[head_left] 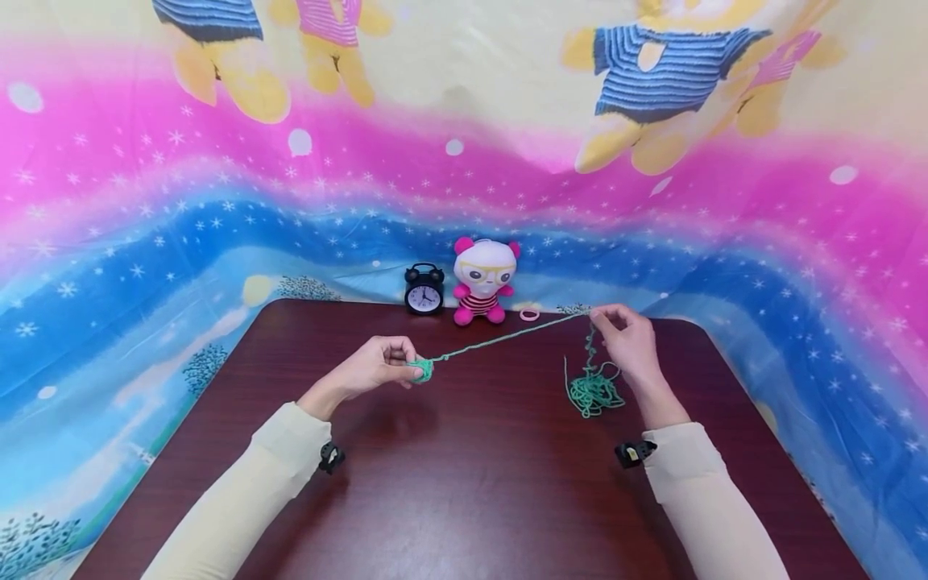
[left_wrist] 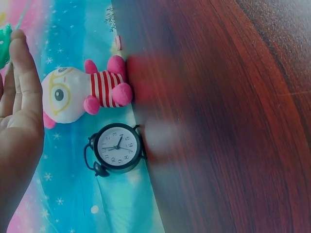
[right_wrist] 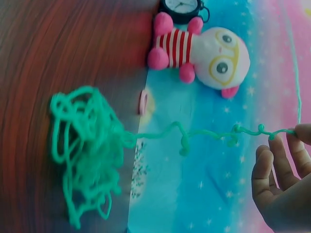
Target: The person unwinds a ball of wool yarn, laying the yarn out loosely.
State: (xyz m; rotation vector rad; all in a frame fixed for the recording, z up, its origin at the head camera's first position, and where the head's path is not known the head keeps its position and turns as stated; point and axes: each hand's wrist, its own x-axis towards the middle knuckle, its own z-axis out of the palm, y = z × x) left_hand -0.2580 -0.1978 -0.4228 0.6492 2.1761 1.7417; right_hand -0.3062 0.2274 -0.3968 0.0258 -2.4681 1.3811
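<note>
My left hand (head_left: 374, 368) pinches a small wound bundle of green yarn (head_left: 422, 370) between thumb and fingers, above the table's left middle. From it a yarn strand (head_left: 518, 332) runs taut up to the right. At its other end my right hand (head_left: 629, 337) pinches the strand between thumb and fingertips. Below those fingers a kinked length of yarn (right_wrist: 209, 134) drops to a loose tangle of green yarn (head_left: 594, 392). In the left wrist view, only part of the bundle (left_wrist: 4, 46) shows at the left edge, by the fingertips.
A black twin-bell alarm clock (head_left: 424, 290) and a pink-and-white plush panda (head_left: 484, 282) stand at the back edge of the dark wooden table (head_left: 464, 483). A small pink ring (head_left: 530, 315) lies right of the panda. Printed cloth (head_left: 464, 185) hangs behind and along the sides.
</note>
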